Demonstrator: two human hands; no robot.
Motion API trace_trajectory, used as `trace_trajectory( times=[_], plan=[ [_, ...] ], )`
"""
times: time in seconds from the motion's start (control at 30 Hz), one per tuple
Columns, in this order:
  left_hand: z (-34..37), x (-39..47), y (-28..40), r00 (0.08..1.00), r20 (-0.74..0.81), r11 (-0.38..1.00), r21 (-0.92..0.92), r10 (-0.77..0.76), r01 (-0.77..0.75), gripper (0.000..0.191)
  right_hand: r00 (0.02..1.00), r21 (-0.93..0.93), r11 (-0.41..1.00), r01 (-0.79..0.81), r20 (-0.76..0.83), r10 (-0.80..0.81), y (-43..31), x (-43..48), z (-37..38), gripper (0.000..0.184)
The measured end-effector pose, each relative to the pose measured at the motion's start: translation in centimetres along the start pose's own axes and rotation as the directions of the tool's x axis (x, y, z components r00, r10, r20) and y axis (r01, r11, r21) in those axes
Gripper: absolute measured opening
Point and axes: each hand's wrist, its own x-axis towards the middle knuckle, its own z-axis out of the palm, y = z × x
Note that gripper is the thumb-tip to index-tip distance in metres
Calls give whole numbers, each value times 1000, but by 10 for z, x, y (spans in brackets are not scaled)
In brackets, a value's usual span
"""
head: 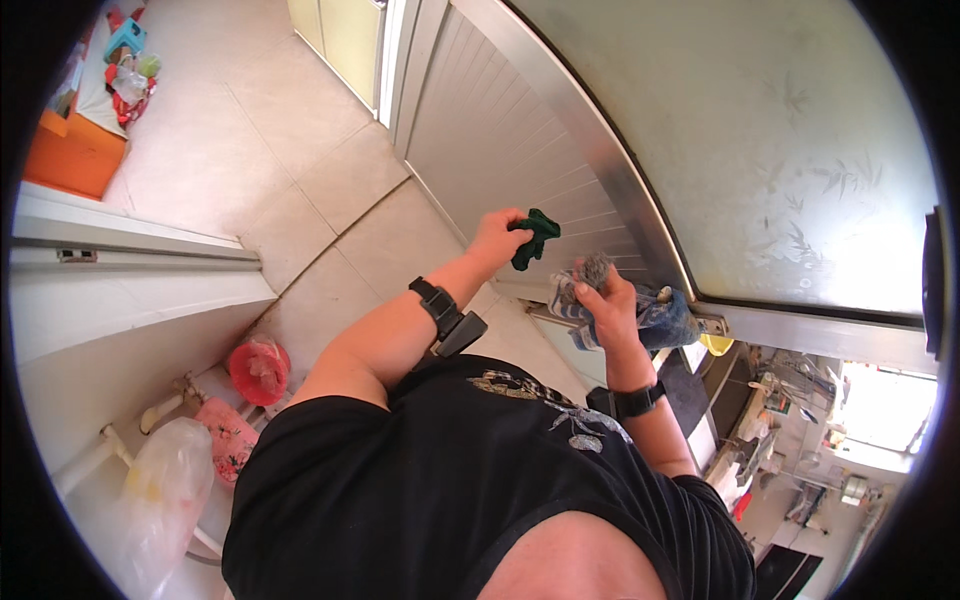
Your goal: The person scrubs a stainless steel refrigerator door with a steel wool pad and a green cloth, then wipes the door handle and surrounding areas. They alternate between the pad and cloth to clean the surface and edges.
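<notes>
My left hand pinches a crumpled dark green cloth in front of the lower panel of a metal-framed door. To its right, my right hand grips a fuzzy grey wad; whether it is a scourer or fabric I cannot tell. A blue-and-white striped cloth shows beside and behind the right hand, and whether the fingers hold it too is unclear. Bunched blue denim-like fabric lies just beyond that hand, against the door's edge by the latch. The hands are apart.
A red bucket and a filled translucent plastic bag stand by pipes at lower left. An orange box is at upper left. The door's frosted glass spans the upper right. Shelves with kitchen items lie beyond, lower right.
</notes>
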Motion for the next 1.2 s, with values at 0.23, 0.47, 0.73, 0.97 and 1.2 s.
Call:
trace_trajectory(
  times=[0.23, 0.47, 0.73, 0.97, 1.2],
  plan=[
    [0, -28, 21, 995, 91, 962, 265, 36, -59, 26, 958, 569, 798, -200, 286, 36, 24, 48, 24, 41],
    [23, -42, 39, 908, -24, 706, 637, 419, -309, 51, 970, 359, 902, -241, 129, 208, 40, 66, 13, 22],
    [43, -30, 15, 972, -151, 910, 400, 181, -107, 52, 938, -507, 790, 344, 227, -262, 58, 88, -5, 49],
    [18, 12, -2, 938, -325, 993, 48, 121, -111, 44, 995, -396, 912, 102, 38, -95, 51, 84, -10, 41],
    [27, 78, -31, 824, -533, 932, 363, 194, 16, 42, 999, -380, 925, -9, 26, 20, 52, 62, -20, 29]
  ],
)
